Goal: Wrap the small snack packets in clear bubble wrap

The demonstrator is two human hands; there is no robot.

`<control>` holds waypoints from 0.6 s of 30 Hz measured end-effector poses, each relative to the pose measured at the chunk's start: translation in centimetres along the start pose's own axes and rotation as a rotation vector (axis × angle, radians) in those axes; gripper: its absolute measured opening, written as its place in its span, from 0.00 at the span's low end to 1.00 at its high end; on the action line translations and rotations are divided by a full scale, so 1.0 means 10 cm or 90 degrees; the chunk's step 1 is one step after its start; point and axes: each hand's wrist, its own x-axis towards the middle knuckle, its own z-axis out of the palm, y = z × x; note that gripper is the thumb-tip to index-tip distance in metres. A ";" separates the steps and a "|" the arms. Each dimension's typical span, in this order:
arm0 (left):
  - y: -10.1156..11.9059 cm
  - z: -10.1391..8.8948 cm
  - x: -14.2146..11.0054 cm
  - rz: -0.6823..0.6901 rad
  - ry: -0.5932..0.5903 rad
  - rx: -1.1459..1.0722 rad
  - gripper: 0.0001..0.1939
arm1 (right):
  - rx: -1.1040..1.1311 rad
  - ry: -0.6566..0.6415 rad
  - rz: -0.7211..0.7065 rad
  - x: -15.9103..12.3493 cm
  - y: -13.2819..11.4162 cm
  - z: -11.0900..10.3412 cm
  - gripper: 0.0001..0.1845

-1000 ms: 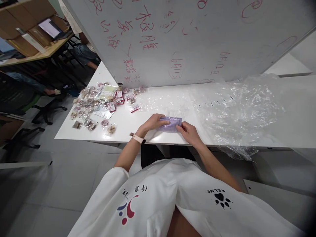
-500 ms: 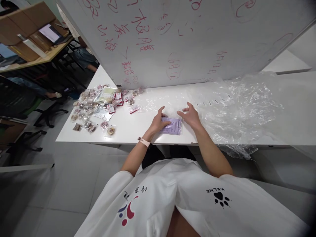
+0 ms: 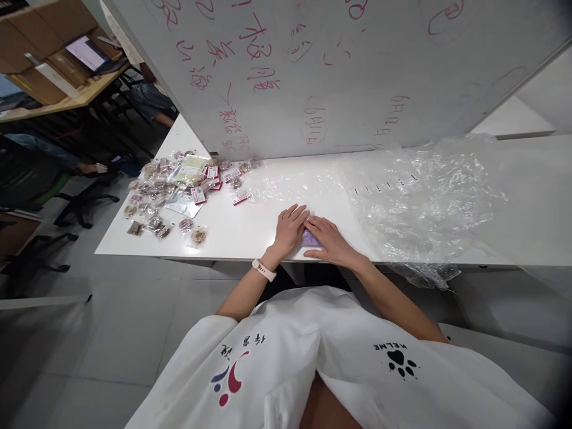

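Landmark: the whiteboard (image 3: pixel 353 77), which stood along the far side of the white table (image 3: pixel 236 229).
Purple packet: it lay on the tabletop in front of the whiteboard and apart from it, near the table's front edge, partly covered by both hands.
Left hand (image 3: pixel 289 231): palm down, fingers extended together, laid over the packet's left side; not clenched.
Right hand (image 3: pixel 330 241): spread flat over the upper and right part of the purple packet (image 3: pixel 310 239), its fingertips meeting the left hand; not clenched.
Small wrapped packets (image 3: pixel 154 179): loosely heaped by the whiteboard's lower left corner, with a silver pouch (image 3: pixel 181 205) and red-and-white cards among them.
Clear plastic sheeting (image 3: pixel 424 208): crumpled in front of the whiteboard's right half, partly hanging over the table edge.
Handled so far: the purple packet lay flat beneath the palms; its smoothing looked underway.
Left over: whether its wrapping was finished could not be told.
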 end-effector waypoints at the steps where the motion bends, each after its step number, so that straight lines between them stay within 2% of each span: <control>1: 0.02 -0.03 -0.06 0.010 -0.019 0.004 0.20 | -0.007 -0.016 -0.003 -0.04 0.00 0.00 0.42; 3: 0.04 -0.12 -0.21 0.043 -0.065 -0.007 0.25 | -0.005 -0.036 -0.006 -0.07 -0.01 -0.02 0.40; 6: 0.02 -0.21 -0.43 0.123 -0.098 -0.023 0.42 | 0.022 -0.025 -0.015 -0.06 -0.05 -0.04 0.34; 7: 0.01 -0.21 -0.49 0.134 -0.086 -0.029 0.42 | 0.032 -0.013 -0.017 -0.06 -0.07 -0.05 0.33; 9: -0.02 -0.20 -0.54 0.127 -0.045 -0.044 0.37 | 0.051 0.012 -0.018 -0.04 -0.11 -0.07 0.29; 12: 0.01 -0.21 -0.52 0.076 0.018 -0.091 0.25 | 0.085 0.049 0.007 -0.02 -0.17 -0.16 0.26; 14: 0.09 -0.28 -0.47 0.010 0.038 -0.153 0.19 | 0.135 0.061 0.043 -0.02 -0.20 -0.30 0.26; 16: 0.22 -0.38 -0.42 -0.080 0.024 -0.227 0.19 | 0.215 0.034 0.093 -0.03 -0.25 -0.47 0.25; 18: 0.38 -0.47 -0.38 -0.161 -0.010 -0.300 0.23 | 0.293 -0.032 0.142 -0.06 -0.30 -0.66 0.20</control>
